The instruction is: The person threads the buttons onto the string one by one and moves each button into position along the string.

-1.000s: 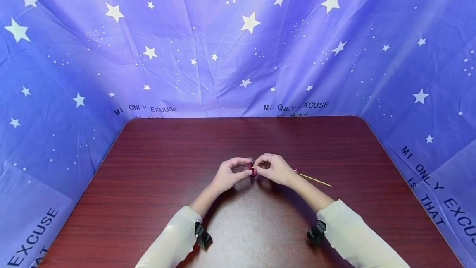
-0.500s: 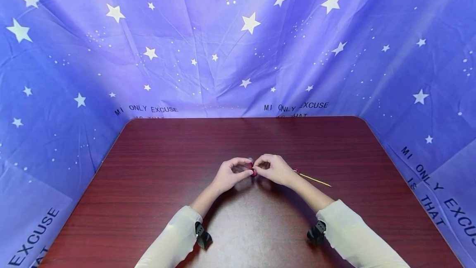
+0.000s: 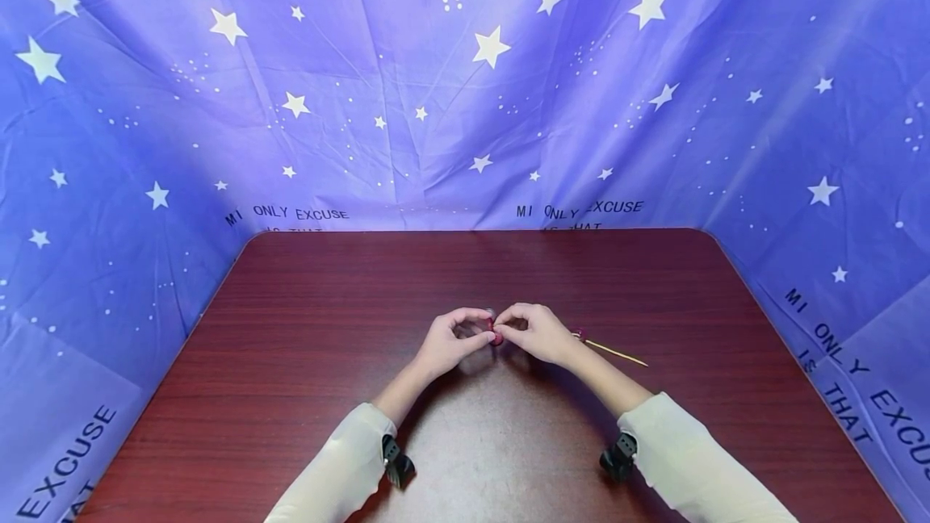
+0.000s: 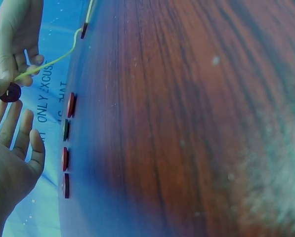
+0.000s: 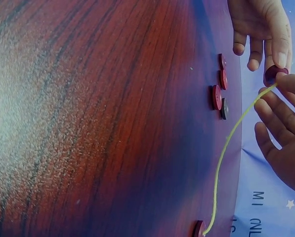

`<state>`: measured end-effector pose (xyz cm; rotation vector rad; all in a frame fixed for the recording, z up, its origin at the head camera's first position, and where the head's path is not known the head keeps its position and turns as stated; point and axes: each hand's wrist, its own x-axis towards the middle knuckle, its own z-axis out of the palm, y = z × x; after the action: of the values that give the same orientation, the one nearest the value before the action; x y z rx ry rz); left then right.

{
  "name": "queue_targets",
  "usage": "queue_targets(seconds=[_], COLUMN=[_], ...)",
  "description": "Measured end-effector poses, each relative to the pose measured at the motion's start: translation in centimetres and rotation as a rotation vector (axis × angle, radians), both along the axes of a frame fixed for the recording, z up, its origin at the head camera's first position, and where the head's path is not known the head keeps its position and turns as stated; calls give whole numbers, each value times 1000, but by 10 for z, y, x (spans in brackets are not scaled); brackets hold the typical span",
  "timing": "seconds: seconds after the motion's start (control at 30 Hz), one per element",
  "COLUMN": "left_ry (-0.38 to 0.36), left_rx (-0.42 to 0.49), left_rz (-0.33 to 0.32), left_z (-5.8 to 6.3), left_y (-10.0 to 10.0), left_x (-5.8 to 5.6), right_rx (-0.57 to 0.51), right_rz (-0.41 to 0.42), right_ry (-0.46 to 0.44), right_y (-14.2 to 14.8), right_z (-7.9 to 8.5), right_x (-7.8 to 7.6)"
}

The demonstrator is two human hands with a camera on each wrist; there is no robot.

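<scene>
Just past the middle of the table, my left hand [image 3: 446, 340] pinches a dark red button [image 4: 11, 93] between thumb and fingers. Opposite it, my right hand [image 3: 536, 335] pinches a yellow string [image 5: 221, 153] close to the button's face, thumb against fingertip. A small yellow bit shows on the button's other side in the left wrist view. From the right hand the string runs down to another dark red button [image 5: 200, 228] lying on the table, and its far part [image 3: 613, 352] stretches out to the right. The string's end at the pinch is hidden by fingertips.
Beyond the hands, several loose buttons lie on the brown wooden table [image 3: 327, 281]: red ones [image 5: 216, 98] and a dark green or black one [image 5: 225, 108]. A blue curtain [image 3: 407, 63] with white stars surrounds the table's back and sides.
</scene>
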<state>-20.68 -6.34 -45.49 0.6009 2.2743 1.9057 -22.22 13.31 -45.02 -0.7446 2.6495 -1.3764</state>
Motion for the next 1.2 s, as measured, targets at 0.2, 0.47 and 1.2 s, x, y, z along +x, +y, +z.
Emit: queue_targets(seconds=[0.2, 0.47, 1.2], left_ry=[18, 7, 104], left_rx=[-30, -39, -32], left_rz=[21, 41, 99], left_z=[1, 3, 4], left_y=[0, 1, 4], left_x=[1, 3, 4], right_rx=[-4, -6, -128], right_rz=[14, 5, -37], right_ry=[-24, -40, -187], right_y=[0, 0, 0], right_z=[-1, 0, 3], right_x=[-1, -2, -2])
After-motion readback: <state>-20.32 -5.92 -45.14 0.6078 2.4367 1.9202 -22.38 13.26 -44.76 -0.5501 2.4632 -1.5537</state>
